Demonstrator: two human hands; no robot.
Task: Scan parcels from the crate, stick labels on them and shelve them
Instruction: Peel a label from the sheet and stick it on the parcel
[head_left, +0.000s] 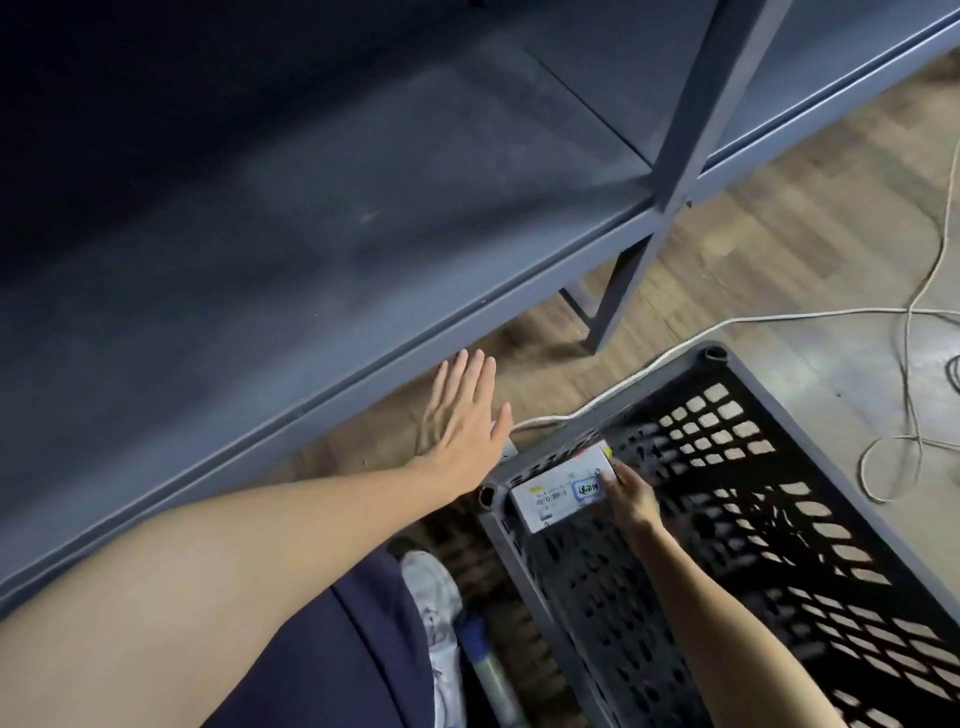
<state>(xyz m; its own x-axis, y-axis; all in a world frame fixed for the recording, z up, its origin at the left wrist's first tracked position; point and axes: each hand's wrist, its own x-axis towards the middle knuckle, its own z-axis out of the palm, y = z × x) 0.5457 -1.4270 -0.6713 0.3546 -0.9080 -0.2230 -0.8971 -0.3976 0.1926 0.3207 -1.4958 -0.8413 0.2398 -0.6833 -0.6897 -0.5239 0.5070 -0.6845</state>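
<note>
A dark perforated plastic crate stands on the floor at the lower right. My right hand reaches into its near-left corner and grips a small white parcel with a printed label and a blue mark on top. My left hand is stretched out flat, fingers straight, over the floor just in front of the low grey metal shelf; it holds nothing. The shelf surface in view is bare.
A shelf upright and leg stand right of the hand. White cable loops over the wooden floor behind the crate. My white shoe and a roll-like object lie left of the crate.
</note>
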